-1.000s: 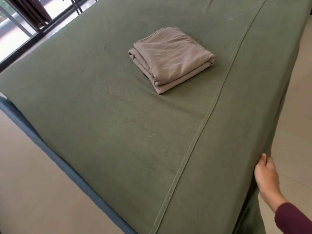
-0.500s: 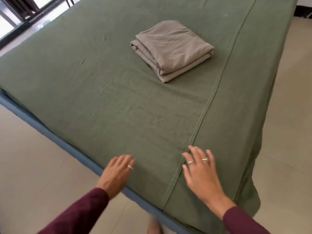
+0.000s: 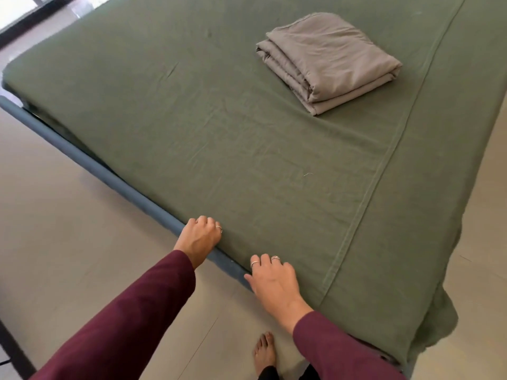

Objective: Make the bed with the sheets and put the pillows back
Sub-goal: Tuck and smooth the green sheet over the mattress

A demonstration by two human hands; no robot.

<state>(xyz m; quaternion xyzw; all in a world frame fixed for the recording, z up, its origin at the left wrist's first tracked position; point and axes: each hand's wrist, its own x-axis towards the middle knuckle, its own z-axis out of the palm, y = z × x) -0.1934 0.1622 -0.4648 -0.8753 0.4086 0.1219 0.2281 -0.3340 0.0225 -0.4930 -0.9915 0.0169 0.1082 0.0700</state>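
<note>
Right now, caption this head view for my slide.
Both hands, left hand and right hand, tuck the green sheet at the bed edge; folded grey sheet waits.

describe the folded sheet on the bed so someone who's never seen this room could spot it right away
The bed is covered by a smooth green sheet. Toward its far right lies the folded sheet, a squarish grey-beige stack. It is the only loose item on the bed, well beyond both hands.
</note>
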